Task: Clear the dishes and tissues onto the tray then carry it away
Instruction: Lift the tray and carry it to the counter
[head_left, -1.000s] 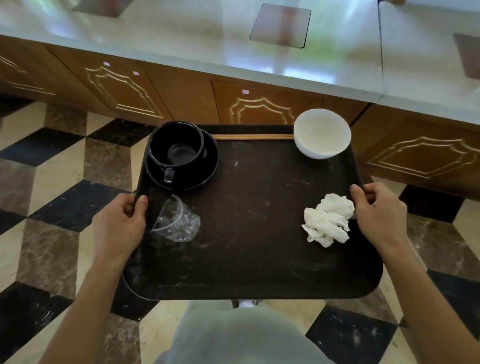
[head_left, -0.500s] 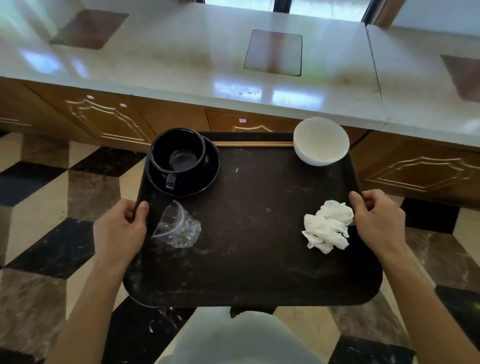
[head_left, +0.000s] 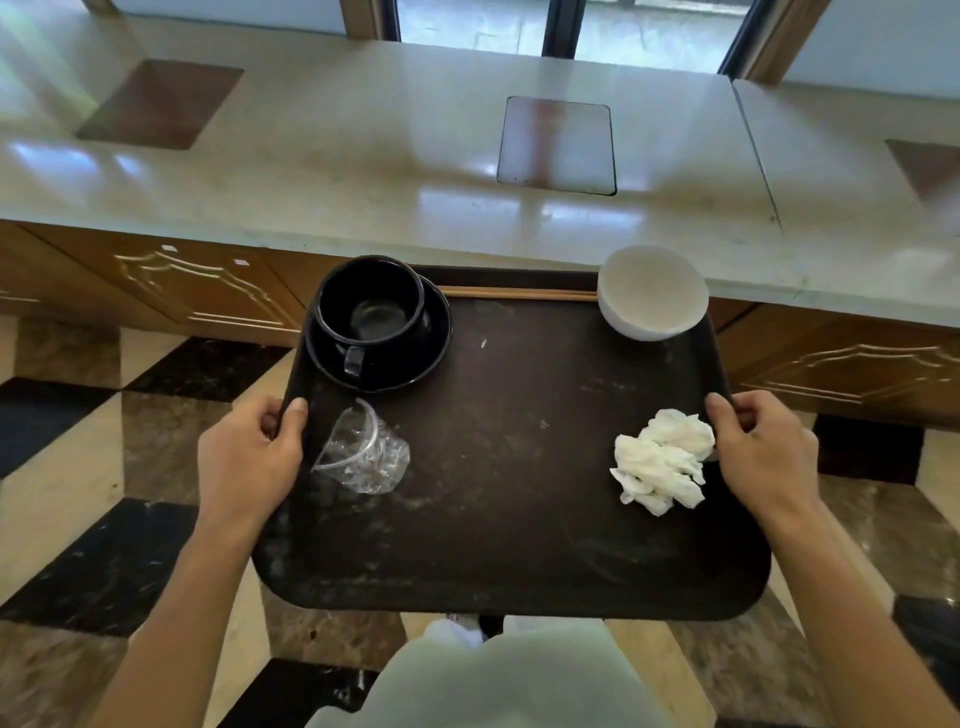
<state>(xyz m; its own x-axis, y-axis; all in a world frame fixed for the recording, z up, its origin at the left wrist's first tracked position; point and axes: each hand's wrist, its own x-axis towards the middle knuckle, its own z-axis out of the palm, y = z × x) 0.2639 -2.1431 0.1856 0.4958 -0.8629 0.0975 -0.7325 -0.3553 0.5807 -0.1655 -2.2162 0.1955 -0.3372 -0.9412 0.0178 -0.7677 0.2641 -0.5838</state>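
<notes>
Tray (head_left: 498, 519) was held clear of the counter (head_left: 363, 171), loaded | left hand (head_left: 249, 457) and right hand (head_left: 769, 457) were clamped on opposite side rims | long axis lay across the body, grips level | heavier cup (head_left: 371, 306) and bowl (head_left: 652, 291) sat at far edge.

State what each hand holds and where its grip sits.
Both hold the tray. The left hand grips its left edge beside the crushed plastic cup; the right hand grips its right edge beside the tissues.
</notes>
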